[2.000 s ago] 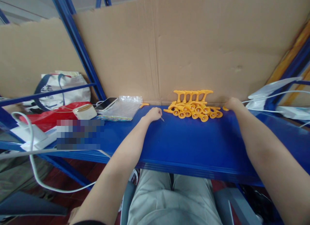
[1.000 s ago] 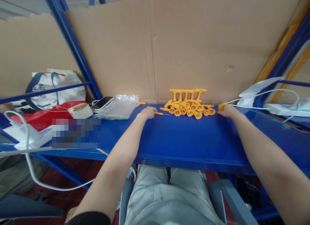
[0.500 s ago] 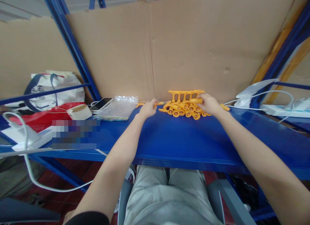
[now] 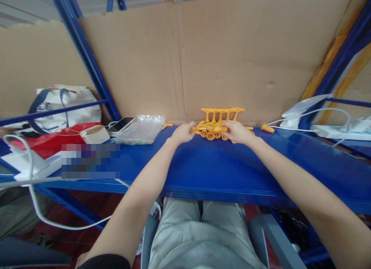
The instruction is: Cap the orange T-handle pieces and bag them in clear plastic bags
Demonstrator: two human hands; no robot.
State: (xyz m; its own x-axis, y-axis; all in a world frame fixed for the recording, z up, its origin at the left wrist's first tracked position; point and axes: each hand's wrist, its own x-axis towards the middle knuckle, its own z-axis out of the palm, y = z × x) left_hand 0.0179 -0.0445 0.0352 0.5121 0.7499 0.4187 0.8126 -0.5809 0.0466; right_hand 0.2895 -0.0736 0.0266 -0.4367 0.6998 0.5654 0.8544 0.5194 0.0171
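Observation:
My left hand (image 4: pixel 184 133) is closed around the left end of a slim yellow plastic rod (image 4: pixel 203 128), held level over the blue shelf top. From the other side, my right hand (image 4: pixel 236 131) grips a thicker yellow plastic tube (image 4: pixel 219 129). Rod and tube lie in one line and seem to meet between the hands; how far one sits inside the other is hard to see. Just below and behind are piled yellow tubular pieces (image 4: pixel 210 136) with round open ends facing me. Several yellow T-ended pieces (image 4: pixel 223 111) stand behind them at the cardboard.
A short yellow piece (image 4: pixel 267 128) lies by a white cable to the right. Leftward are a clear plastic bag (image 4: pixel 142 130), a phone (image 4: pixel 123 124), a white box (image 4: pixel 95 134) and a red bag (image 4: pixel 60 139). A cardboard sheet (image 4: pixel 246 60) closes off the back.
My hands have come closer together, the right moving left with the yellow tube and the left moving slightly right with the rod. The short yellow piece at right is now uncovered.

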